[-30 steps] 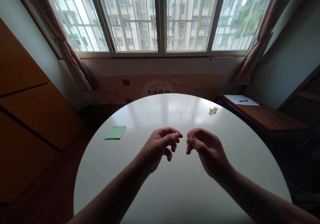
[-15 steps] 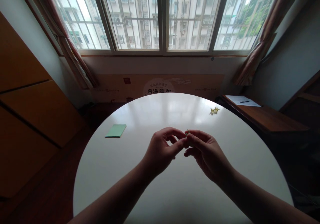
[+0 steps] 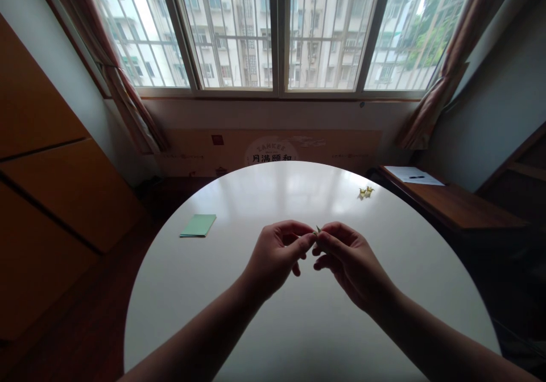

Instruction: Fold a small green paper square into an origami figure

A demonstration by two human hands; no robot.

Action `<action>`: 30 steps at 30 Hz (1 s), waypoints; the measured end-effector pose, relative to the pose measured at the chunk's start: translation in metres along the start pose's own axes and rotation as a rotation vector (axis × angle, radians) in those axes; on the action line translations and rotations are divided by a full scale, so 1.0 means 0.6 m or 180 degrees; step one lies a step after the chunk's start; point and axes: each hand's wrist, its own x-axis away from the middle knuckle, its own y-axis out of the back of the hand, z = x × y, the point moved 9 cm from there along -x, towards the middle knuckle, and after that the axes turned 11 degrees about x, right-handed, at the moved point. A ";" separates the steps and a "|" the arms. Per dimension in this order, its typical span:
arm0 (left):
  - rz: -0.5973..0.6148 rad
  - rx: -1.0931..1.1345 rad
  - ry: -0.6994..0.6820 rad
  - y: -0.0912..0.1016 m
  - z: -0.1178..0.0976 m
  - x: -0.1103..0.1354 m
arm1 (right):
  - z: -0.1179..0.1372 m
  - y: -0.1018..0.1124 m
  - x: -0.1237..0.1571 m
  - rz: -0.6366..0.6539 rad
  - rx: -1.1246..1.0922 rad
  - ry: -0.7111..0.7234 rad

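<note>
A small piece of folded green paper (image 3: 318, 229) is pinched between my two hands above the middle of the table; most of it is hidden by the fingertips. My left hand (image 3: 279, 257) grips it from the left with thumb and forefinger. From the other side, my right hand (image 3: 352, 257) holds it the same way, its lower fingers curled loosely. To the left lies a stack of light green paper squares (image 3: 198, 225). Two small yellow folded pieces (image 3: 365, 192) sit near the far right edge of the table.
The round white table (image 3: 273, 331) stands before a barred window. At the right, a brown wooden surface (image 3: 460, 206) carries a white sheet (image 3: 405, 173) with a pen (image 3: 417, 177). An orange-brown cabinet (image 3: 46, 189) is at the left.
My fingertips have shifted slightly on the green paper, and a pointed tip now shows above them. The view has tilted up a little; the things on the table stay put.
</note>
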 end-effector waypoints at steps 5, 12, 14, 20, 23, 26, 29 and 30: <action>-0.0032 0.0386 0.0225 0.006 0.007 -0.002 | 0.001 -0.009 0.003 0.0152 0.0086 -0.0005; -0.0077 0.0268 0.0232 0.009 0.001 -0.002 | 0.007 0.007 0.003 -0.0091 0.0230 0.0171; -0.0099 0.0104 0.0133 0.008 -0.005 -0.001 | 0.011 0.009 0.005 -0.0160 0.0339 0.0267; -0.0119 -0.0012 0.0017 0.009 -0.006 -0.001 | 0.025 0.001 0.011 -0.0129 0.0621 0.0547; -0.0082 0.0198 0.0102 0.010 0.002 -0.003 | 0.019 0.001 0.011 -0.0085 0.0579 0.0463; -0.0079 0.0278 0.0166 0.011 0.006 -0.005 | 0.015 0.004 0.010 -0.0070 0.0524 0.0398; -0.0057 0.0306 0.0172 0.010 0.005 -0.005 | 0.012 0.001 0.010 0.0008 0.0491 0.0361; -0.0044 0.0320 0.0170 0.009 0.004 -0.005 | 0.011 -0.001 0.010 0.0041 0.0479 0.0351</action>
